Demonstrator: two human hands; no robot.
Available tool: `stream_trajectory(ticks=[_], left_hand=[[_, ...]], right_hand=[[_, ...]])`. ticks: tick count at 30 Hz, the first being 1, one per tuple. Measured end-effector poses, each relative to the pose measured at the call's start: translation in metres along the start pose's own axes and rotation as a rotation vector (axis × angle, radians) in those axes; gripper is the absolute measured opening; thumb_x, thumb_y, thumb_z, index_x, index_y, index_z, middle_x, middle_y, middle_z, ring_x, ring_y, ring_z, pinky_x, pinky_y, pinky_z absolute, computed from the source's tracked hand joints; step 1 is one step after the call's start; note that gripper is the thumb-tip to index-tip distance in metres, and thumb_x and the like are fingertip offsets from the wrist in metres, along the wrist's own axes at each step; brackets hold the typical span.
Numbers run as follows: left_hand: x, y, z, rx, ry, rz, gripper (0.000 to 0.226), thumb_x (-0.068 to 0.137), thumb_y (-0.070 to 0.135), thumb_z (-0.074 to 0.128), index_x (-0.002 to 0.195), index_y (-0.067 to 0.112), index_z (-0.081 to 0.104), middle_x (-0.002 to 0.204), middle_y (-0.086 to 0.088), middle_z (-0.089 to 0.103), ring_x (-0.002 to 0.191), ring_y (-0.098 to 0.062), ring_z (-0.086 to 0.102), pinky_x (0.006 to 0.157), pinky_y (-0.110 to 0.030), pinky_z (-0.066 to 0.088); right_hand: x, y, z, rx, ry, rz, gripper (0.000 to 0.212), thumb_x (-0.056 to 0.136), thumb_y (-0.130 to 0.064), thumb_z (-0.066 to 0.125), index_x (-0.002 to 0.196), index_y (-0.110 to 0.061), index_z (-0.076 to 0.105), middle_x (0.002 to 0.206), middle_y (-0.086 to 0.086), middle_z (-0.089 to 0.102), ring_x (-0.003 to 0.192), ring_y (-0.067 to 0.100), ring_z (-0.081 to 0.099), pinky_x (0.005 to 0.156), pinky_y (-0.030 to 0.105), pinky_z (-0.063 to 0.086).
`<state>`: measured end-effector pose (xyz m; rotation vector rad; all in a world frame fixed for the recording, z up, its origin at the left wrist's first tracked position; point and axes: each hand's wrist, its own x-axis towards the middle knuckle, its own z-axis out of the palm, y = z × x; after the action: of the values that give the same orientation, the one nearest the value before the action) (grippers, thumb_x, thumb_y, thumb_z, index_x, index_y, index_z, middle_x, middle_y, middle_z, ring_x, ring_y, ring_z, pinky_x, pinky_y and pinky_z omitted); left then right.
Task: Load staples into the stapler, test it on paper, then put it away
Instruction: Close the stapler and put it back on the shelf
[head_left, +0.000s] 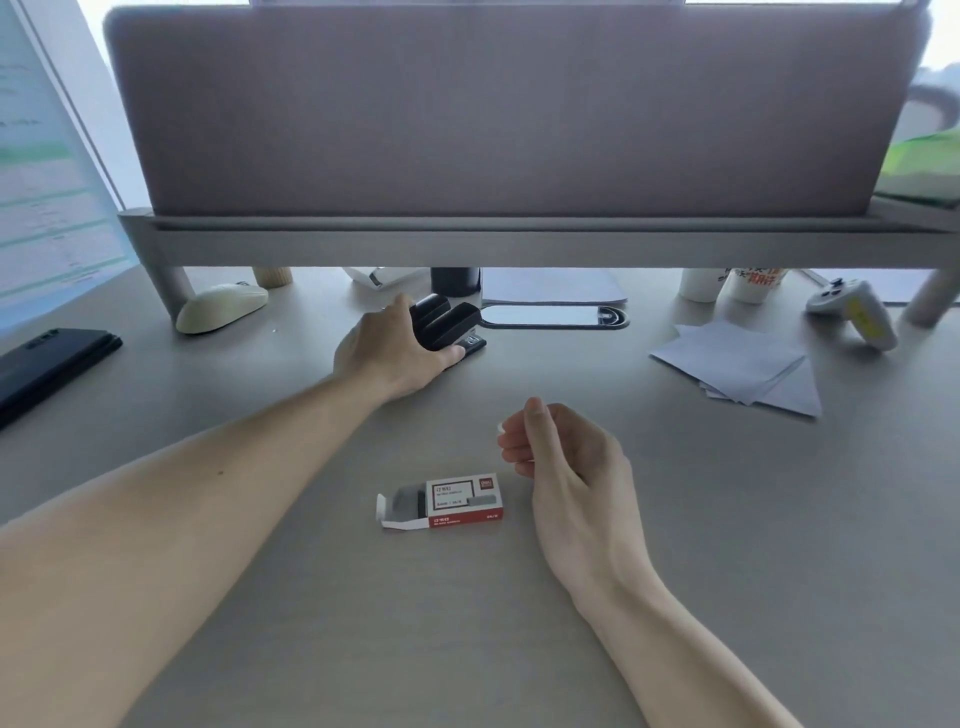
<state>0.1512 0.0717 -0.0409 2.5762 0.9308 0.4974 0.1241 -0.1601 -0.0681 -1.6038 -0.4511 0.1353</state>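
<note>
The left hand (395, 353) reaches far across the pale grey desk (467, 623), thumb and fingers wrapped around a black plastic stapler (448, 323) that sits on the desk below the grey fabric partition (509, 114). The stapler's upper parts appear tilted up from its base. The right hand (566, 457) hovers nearer the body, its fingers (514, 447) curled toward the thumb as if pinching. A pale speck shows at the tips, too small to tell whether anything is held. Between the forearms lies a red-and-white cardboard staple box (460, 500), its tray slid out leftward. A loose stack of white paper sheets (743, 369) lies well to the right.
</note>
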Motion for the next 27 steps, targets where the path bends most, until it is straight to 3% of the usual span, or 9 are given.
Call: stream_trajectory(ticks=[3, 6, 11, 14, 16, 18, 20, 24, 27], left_hand=[[0.003, 0.002, 0.005, 0.004, 0.056, 0.003, 0.067, 0.078, 0.063, 0.075, 0.126, 0.021, 0.057, 0.120, -0.002, 0.070, 0.113, -0.029, 0.065, 0.082, -0.033, 0.044], [0.005, 0.001, 0.008, -0.010, 0.064, -0.001, 0.067, 0.078, 0.062, 0.076, 0.126, 0.020, 0.057, 0.121, -0.003, 0.070, 0.113, -0.030, 0.065, 0.083, -0.033, 0.045], [-0.007, -0.003, 0.001, -0.105, 0.147, 0.064, 0.088, 0.076, 0.069, 0.072, 0.144, 0.022, 0.041, 0.145, -0.002, 0.055, 0.134, -0.029, 0.049, 0.109, -0.046, 0.037], [-0.045, -0.009, -0.021, -0.287, 0.223, 0.186, 0.068, 0.089, 0.053, 0.071, 0.143, 0.023, 0.043, 0.145, 0.002, 0.052, 0.134, -0.023, 0.046, 0.113, -0.042, 0.035], [-0.085, -0.018, -0.036, -0.367, 0.230, 0.243, 0.045, 0.091, 0.040, 0.073, 0.128, 0.024, 0.053, 0.129, 0.010, 0.061, 0.119, -0.015, 0.055, 0.104, -0.039, 0.045], [-0.127, -0.029, -0.048, -0.436, 0.166, 0.286, 0.026, 0.090, 0.029, 0.076, 0.110, 0.024, 0.059, 0.110, 0.015, 0.068, 0.100, -0.010, 0.064, 0.090, -0.038, 0.052], [-0.160, -0.040, -0.055, -0.449, 0.054, 0.304, 0.021, 0.088, 0.030, 0.077, 0.101, 0.029, 0.061, 0.105, 0.015, 0.071, 0.094, -0.011, 0.067, 0.081, -0.038, 0.055], [-0.187, -0.058, -0.058, -0.335, -0.077, 0.238, 0.034, 0.078, 0.048, 0.082, 0.102, 0.039, 0.059, 0.105, 0.017, 0.070, 0.093, -0.006, 0.066, 0.082, -0.031, 0.055], [-0.193, -0.064, -0.052, -0.412, -0.028, 0.218, 0.031, 0.078, 0.027, 0.089, 0.096, 0.033, 0.064, 0.093, 0.013, 0.074, 0.088, -0.005, 0.070, 0.083, -0.026, 0.057]], right_hand=[[0.001, 0.000, 0.000, -0.001, -0.003, -0.008, 0.043, 0.110, -0.038, 0.051, 0.081, -0.018, 0.075, 0.084, -0.004, 0.080, 0.082, 0.007, 0.073, 0.089, 0.043, 0.061], [0.002, 0.002, 0.000, -0.002, -0.004, -0.006, 0.044, 0.110, -0.039, 0.051, 0.081, -0.016, 0.075, 0.084, -0.003, 0.080, 0.082, 0.008, 0.074, 0.090, 0.044, 0.060], [0.002, 0.003, 0.000, -0.002, -0.002, -0.023, 0.043, 0.111, -0.038, 0.051, 0.080, -0.019, 0.075, 0.083, -0.006, 0.080, 0.081, 0.005, 0.073, 0.089, 0.042, 0.061], [0.002, 0.004, 0.000, -0.013, 0.000, -0.023, 0.043, 0.110, -0.037, 0.051, 0.080, -0.017, 0.075, 0.084, -0.005, 0.080, 0.080, 0.005, 0.073, 0.088, 0.041, 0.061], [0.001, 0.003, -0.001, -0.048, -0.007, -0.029, 0.041, 0.109, -0.038, 0.052, 0.081, -0.017, 0.074, 0.084, -0.005, 0.079, 0.081, 0.005, 0.073, 0.085, 0.035, 0.060], [-0.002, 0.000, -0.002, -0.120, -0.032, -0.062, 0.037, 0.107, -0.040, 0.053, 0.084, -0.020, 0.074, 0.084, -0.007, 0.079, 0.083, 0.001, 0.072, 0.079, 0.020, 0.055], [-0.007, -0.005, -0.003, -0.223, -0.092, -0.106, 0.028, 0.105, -0.040, 0.057, 0.089, -0.024, 0.073, 0.089, -0.012, 0.078, 0.087, -0.003, 0.070, 0.072, 0.008, 0.048], [-0.022, -0.010, -0.003, -0.456, -0.235, -0.223, 0.015, 0.099, -0.037, 0.069, 0.111, -0.030, 0.074, 0.102, -0.026, 0.068, 0.091, 0.002, 0.067, 0.086, 0.020, 0.052], [-0.032, -0.010, -0.005, -0.584, -0.245, -0.291, 0.024, 0.092, -0.035, 0.077, 0.115, -0.027, 0.074, 0.103, -0.024, 0.066, 0.100, 0.007, 0.066, 0.093, 0.026, 0.052]])
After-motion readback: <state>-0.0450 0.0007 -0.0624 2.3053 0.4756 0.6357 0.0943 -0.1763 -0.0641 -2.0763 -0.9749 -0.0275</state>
